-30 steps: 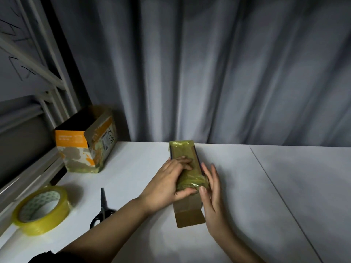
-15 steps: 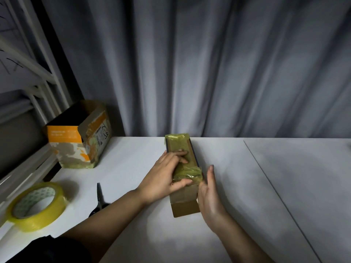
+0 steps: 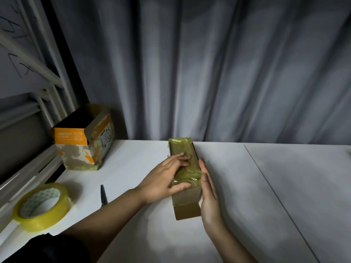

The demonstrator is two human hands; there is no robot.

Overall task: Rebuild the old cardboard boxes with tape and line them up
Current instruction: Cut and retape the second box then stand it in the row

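The left hand lies on top of the narrow box, fingers straight and spread across the yellowish tape that wraps its middle, thumb pressed along the near edge of the tape band. The palm hangs off the box's left side. The right hand stands on edge flat against the box's right wall, fingers straight and together, pointing away from the person; it curls round nothing.

The box lies lengthwise between the two hands on the white table, its long axis running away from the person. Its far end is also covered in tape and sits near the grey curtain. The near end shows bare cardboard, with a small flap lying flat toward the person, just left of the right palm.

Left of the left forearm, scissors lie on the table, partly hidden by the arm. Further left, near the table's edge, sits a roll of yellow tape. Behind it, at the table's back-left corner, stands an orange box, open at the top, well apart from the hands. A white frame rises beyond that corner.
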